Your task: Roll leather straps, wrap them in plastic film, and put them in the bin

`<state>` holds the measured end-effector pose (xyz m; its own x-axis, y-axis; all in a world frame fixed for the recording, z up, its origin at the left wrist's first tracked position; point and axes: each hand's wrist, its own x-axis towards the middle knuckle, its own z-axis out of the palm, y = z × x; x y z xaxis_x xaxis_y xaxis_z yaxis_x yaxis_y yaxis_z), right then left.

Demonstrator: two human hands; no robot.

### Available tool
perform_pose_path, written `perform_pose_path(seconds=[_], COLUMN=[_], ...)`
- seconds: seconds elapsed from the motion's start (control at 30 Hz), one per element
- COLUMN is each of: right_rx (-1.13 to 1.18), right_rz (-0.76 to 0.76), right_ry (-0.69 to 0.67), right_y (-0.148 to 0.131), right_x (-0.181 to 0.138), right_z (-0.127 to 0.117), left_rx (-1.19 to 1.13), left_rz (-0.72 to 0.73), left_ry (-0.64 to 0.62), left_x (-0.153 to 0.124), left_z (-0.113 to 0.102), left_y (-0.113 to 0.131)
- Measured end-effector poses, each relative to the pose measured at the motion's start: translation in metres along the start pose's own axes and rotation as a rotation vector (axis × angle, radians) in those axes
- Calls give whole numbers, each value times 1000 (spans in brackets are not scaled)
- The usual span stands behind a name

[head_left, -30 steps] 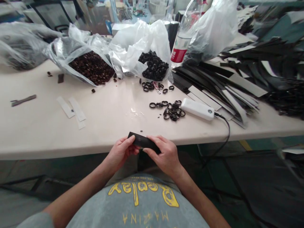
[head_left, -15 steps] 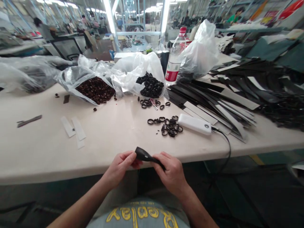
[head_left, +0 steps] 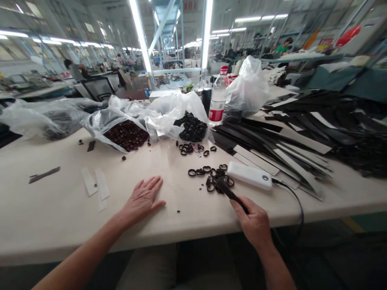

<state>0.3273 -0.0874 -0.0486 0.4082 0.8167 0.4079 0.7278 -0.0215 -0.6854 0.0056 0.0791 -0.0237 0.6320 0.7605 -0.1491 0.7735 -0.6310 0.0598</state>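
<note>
My left hand lies flat on the pale tabletop, fingers stretched out, with nothing in it. In my right hand, closed fingers wrap round a dark strap, black and narrow, with its wider end pointing up and left. That end reaches over the edge of a heap of small black loops; whether it touches them I cannot tell. A tiny dark bit lies on the table between my hands.
A white power bank with a black cable lies right of the loops. Black strips spread across the right side. Behind stand open plastic bags of brown pieces and black loops, and a bottle. White strips lie left.
My left hand has let go of the strap and moved left, flat onto the table. My right hand has carried the strap right and forward to the loops. The view has tilted up.
</note>
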Motion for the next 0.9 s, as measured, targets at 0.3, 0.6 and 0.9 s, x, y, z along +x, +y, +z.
perform_pose_path(seconds=[0.3, 0.6, 0.9], right_rx=[-55, -114, -110], right_rz=[-77, -102, -105], right_ry=[64, 69, 58], right_y=[-3, -3, -2], right_x=[-3, -8, -11], right_z=[5, 10, 9], left_rx=[-37, -69, -452], left_rz=[365, 270, 310], left_ry=[-70, -57, 122], left_x=[-2, 8, 44], left_z=[3, -1, -39], left_y=[39, 13, 38])
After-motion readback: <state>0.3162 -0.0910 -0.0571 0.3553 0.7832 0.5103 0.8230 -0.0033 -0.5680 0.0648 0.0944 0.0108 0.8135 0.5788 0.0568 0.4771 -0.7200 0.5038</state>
